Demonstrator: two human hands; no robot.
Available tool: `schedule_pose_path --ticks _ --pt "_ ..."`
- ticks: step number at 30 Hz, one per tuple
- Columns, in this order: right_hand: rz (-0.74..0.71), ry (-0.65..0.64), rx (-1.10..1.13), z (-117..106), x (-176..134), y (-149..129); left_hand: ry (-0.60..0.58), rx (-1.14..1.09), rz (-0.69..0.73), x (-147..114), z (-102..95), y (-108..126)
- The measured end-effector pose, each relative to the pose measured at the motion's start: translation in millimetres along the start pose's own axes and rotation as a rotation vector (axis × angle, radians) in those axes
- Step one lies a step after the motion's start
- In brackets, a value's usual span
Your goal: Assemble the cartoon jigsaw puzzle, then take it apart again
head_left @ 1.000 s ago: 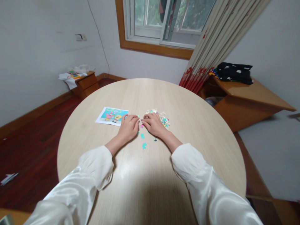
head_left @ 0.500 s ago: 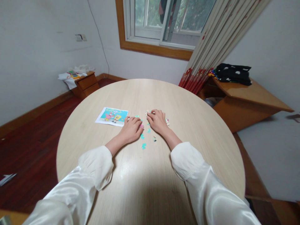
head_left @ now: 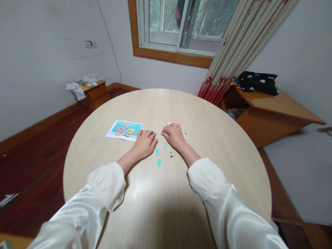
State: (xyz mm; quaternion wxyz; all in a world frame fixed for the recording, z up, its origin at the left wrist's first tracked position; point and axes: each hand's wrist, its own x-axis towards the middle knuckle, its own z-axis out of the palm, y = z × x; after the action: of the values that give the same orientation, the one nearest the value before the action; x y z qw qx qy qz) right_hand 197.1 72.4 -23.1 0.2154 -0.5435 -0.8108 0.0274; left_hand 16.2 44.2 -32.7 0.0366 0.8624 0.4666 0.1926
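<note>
My left hand [head_left: 144, 142] lies palm down at the near left of some jigsaw puzzle pieces, its fingers stretched over them and its thumb apart. A bit of pink shows by that thumb. My right hand [head_left: 174, 135] covers part of a pile of puzzle pieces [head_left: 184, 135]; its thumb and fingertips come together at the left, and whatever is between them is hidden. Nearer me lie a turquoise puzzle piece [head_left: 159, 162], another turquoise piece [head_left: 157, 151] and a small piece with dark marks [head_left: 171, 154]. Left of my left hand is a printed cartoon picture [head_left: 123, 130].
The round wooden table [head_left: 145, 207] carries all of this. Behind it stand a small drawer cabinet [head_left: 97, 94] with papers on top, and at right a wooden cabinet [head_left: 280, 110] with dark cloth [head_left: 258, 83]. A curtain [head_left: 233, 52] hangs beside the window.
My right hand's fingers have drawn back slightly toward me and closed together, uncovering pieces at the pile's far side. My left hand stays nearly in place; less pink shows by its thumb.
</note>
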Motion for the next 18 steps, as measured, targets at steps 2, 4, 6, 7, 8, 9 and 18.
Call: schedule_pose_path --ticks 2,4,6,7,8,9,18 --pt "0.009 0.002 -0.001 0 1 -1 0.005 -0.002 0.003 0 -0.1 0" --pt "0.022 -0.004 -0.023 0 2 -2 0.015 -0.008 0.008 0 -0.3 0" --pt "0.027 -0.011 -0.047 1 3 -2 0.025 -0.013 0.009 0 -0.9 -1" --pt "0.023 -0.013 -0.055 2 3 -2 0.027 -0.015 0.009 0 -1.3 -1" --pt "0.019 -0.01 -0.059 2 3 -2 0.03 -0.019 0.007 0 -1.9 -1" --pt "0.016 -0.003 -0.06 2 3 -1 0.034 -0.021 0.007 1 -2.5 -1" --pt "0.12 0.095 0.217 17 6 -6 0.018 -0.046 0.032 1 -4.4 1"
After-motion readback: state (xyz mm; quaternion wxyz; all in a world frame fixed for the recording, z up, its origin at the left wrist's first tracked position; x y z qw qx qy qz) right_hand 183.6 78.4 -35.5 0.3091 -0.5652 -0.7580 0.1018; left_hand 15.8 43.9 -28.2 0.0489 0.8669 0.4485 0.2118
